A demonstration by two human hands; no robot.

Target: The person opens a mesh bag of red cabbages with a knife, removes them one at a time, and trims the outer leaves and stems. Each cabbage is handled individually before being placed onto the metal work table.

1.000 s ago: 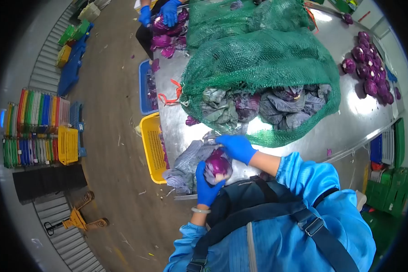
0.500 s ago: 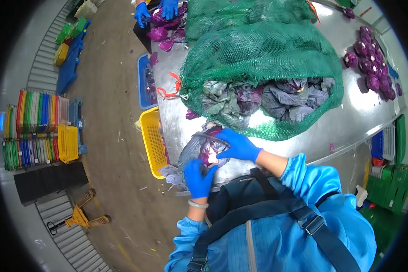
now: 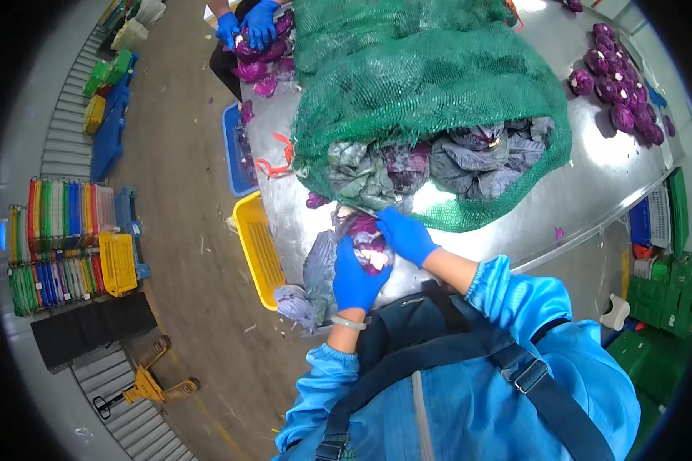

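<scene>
My left hand (image 3: 357, 278), in a blue glove, is closed around the near left side of a red cabbage (image 3: 371, 247) whose pale cut stem faces up. At the cabbage's right side is my blue-gloved right hand (image 3: 407, 237), its fingers curled. A thin strip shows by its fingertips; what it holds is hard to make out. Left of the cabbage, a large grey-purple outer leaf (image 3: 319, 265) lies on the metal table (image 3: 284, 207). Another loose leaf (image 3: 296, 306) hangs at the table's corner.
A green mesh sack (image 3: 438, 84) of untrimmed cabbages lies just beyond my hands. Trimmed cabbages (image 3: 619, 84) are piled far right. Yellow (image 3: 257, 250) and blue (image 3: 238, 150) crates stand along the left edge. Another person's gloved hands (image 3: 246, 27) handle cabbage at the far left.
My left hand has moved up and right, from the outer leaf onto the cabbage. The large leaf now lies apart on the left. The view has shifted slightly.
</scene>
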